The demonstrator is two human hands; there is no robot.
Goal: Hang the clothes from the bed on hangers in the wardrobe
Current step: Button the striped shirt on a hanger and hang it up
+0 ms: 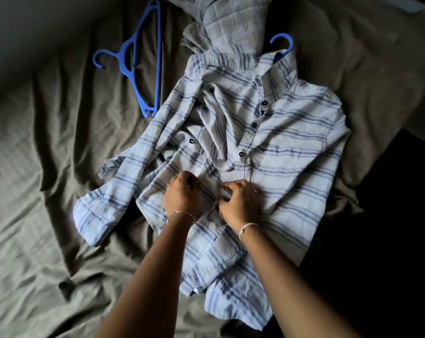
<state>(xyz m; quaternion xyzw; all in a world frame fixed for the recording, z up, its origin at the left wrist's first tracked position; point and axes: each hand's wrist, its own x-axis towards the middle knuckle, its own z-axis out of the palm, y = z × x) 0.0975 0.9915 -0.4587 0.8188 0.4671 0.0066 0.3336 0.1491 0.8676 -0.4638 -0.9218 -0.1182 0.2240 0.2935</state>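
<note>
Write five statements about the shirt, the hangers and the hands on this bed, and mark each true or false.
1. The left hand and right hand both pinch the front of the striped shirt. True.
2. The spare hanger lies on top of the shirt. False: it lies on the sheet beside the shirt.
3. A blue hook pokes out at the shirt's collar. True.
4. The shirt is buttoned up to the collar. False: its upper front gapes open, with the buttons undone.
5. A checked garment lies beyond the shirt's collar. True.
</note>
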